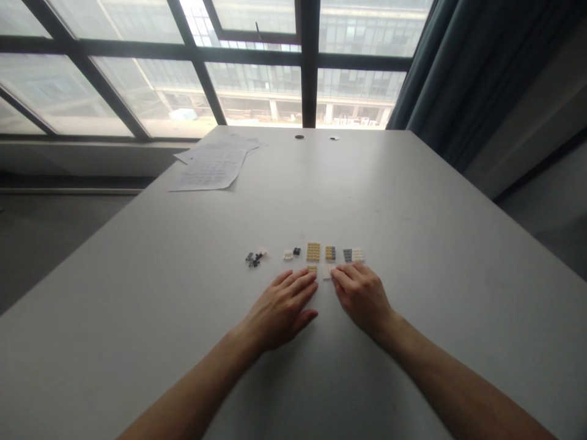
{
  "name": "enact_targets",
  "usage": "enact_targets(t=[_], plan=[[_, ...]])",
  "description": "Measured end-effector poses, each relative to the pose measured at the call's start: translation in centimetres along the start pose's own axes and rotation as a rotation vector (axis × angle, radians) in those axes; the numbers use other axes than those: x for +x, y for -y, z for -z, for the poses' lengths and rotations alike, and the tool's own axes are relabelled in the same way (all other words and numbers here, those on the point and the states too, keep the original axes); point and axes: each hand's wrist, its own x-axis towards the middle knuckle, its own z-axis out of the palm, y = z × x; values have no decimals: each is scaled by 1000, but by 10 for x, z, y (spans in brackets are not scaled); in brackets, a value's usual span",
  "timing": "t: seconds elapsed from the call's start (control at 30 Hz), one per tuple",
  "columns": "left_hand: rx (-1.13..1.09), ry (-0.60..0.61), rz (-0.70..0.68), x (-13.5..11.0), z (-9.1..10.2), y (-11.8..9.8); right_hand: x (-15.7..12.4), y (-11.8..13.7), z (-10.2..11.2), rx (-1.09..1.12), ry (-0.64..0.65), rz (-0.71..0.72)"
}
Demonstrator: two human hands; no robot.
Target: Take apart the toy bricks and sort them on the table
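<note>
My left hand (288, 304) lies on the table with its fingers stretched out, fingertips at a small tan studded brick (312, 269) that they partly cover. My right hand (362, 290) is closed, its fingertips pinching the right side of a flat white piece (326, 272). Just beyond the hands sit a tan studded plate (313, 252), a tan and grey plate (330, 253), a dark grey plate (347, 255) and a white studded plate (358, 254). A white brick (288, 255) and a black brick (296, 251) are left of these.
Small black and grey pieces (253, 260) form a loose pile further left. Printed paper sheets (213, 165) lie at the table's far left. Two round fittings are set near the back edge, one of them dark (299, 137). Windows and a blue curtain (440, 79) stand behind the white table (137, 305).
</note>
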Motion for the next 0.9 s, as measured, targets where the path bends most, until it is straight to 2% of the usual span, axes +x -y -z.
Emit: enact_targets(t=[0.23, 0.33, 0.5, 0.57, 0.67, 0.9], plan=[[-16, -39, -6, 0, 1, -1, 0, 1, 1, 3, -20, 3], [-34, -111, 30, -1, 0, 0, 0, 0, 1, 12, -23, 6], [26, -296, 253, -2, -3, 6, -1, 0, 1, 35, -44, 22], [98, -333, 348, -1, -4, 9, -1, 1, 1, 42, -50, 27], [186, -304, 426, -1, -6, 14, -2, 1, 0, 51, -47, 34], [190, -318, 433, -3, -3, 13, -4, 1, 0, 80, -67, 47]])
